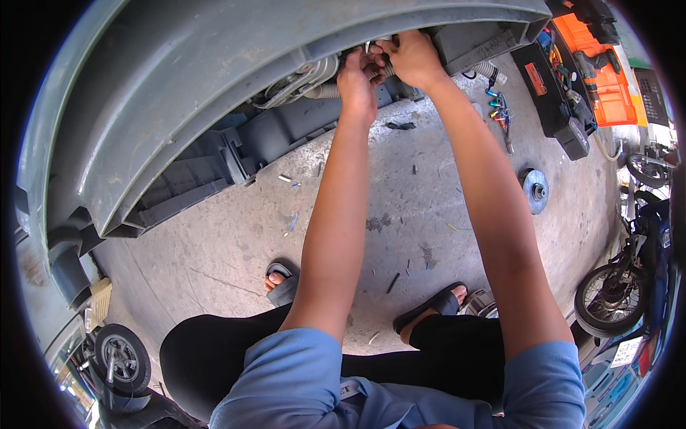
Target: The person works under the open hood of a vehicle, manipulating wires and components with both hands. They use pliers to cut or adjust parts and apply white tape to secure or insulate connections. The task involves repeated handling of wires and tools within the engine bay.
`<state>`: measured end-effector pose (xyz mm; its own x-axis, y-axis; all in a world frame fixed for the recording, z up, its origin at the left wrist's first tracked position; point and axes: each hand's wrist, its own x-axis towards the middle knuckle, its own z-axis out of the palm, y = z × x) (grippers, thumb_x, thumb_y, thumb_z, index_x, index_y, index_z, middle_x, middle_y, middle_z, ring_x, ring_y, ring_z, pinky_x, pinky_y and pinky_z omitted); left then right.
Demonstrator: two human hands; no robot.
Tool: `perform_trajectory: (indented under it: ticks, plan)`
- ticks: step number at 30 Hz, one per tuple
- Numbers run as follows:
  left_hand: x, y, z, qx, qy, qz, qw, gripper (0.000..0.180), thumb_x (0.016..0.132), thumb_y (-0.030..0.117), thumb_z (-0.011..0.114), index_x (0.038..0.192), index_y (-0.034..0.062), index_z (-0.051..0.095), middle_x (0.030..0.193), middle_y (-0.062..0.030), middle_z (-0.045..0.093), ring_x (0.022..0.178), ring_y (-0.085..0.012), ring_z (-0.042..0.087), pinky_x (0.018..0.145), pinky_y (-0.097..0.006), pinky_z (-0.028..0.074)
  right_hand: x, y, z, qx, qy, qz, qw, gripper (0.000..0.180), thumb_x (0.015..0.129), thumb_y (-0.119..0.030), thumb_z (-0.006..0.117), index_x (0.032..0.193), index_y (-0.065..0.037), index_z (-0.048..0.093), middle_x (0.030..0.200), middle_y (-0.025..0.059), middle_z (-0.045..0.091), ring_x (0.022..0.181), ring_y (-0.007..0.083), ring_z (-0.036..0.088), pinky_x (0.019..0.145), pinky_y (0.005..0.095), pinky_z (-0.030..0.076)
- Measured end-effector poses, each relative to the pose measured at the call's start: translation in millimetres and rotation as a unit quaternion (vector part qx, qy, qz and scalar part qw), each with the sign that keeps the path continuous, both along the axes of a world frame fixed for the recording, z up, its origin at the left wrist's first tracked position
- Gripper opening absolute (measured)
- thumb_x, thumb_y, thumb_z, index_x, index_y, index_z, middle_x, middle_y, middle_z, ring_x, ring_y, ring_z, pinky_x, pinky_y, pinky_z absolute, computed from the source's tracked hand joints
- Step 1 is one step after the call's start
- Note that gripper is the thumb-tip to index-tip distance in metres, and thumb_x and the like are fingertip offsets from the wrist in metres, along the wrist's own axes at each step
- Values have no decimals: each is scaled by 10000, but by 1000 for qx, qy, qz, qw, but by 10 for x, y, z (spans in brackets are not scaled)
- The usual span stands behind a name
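Both my arms reach forward to the underside of a large grey machine housing (pixel 179 93). My left hand (pixel 357 82) has its fingers curled upward just inside the housing's edge. My right hand (pixel 414 61) is beside it, its fingers bent and pinched together. Between the fingertips is something small, partly hidden, that I cannot make out. To the left of my left hand a ribbed grey hose (pixel 325 91) runs among metal parts (pixel 296 79) under the housing. A dark grey beam (pixel 286 129) spans the floor below them.
At right lie a black toolbox (pixel 547 93), an orange case (pixel 611 93) with a power drill (pixel 587 75), several screwdriver-like tools (pixel 501 114) and a round metal disc (pixel 535 191). Wire scraps (pixel 291 224) litter the concrete. Motorbikes (pixel 622 286) stand at right, a small wheel (pixel 123 360) at lower left.
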<state>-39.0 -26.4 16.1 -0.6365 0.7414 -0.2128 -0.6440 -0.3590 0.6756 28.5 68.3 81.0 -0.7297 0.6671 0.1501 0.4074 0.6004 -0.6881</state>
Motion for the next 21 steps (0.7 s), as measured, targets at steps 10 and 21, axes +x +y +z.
perform_trajectory:
  ticks: [10,21]
  plan:
    - [-39,102,82,-59,122,17,991,324,1070,383,564,973,88,656,828,32,607,733,-79,516,689,-251,436,-24,142,-12,207,-118,7,971,271,925,-144,677,1177,-46,671,1114,246,684,1082,440,642,927,516,526]
    - [22,220,-180,-126,264,165,942,306,1055,283,629,934,9,689,751,22,623,656,-49,500,585,-237,417,85,-72,253,188,-23,31,981,320,954,-233,605,1199,-43,682,1275,261,642,1252,419,561,1073,493,412]
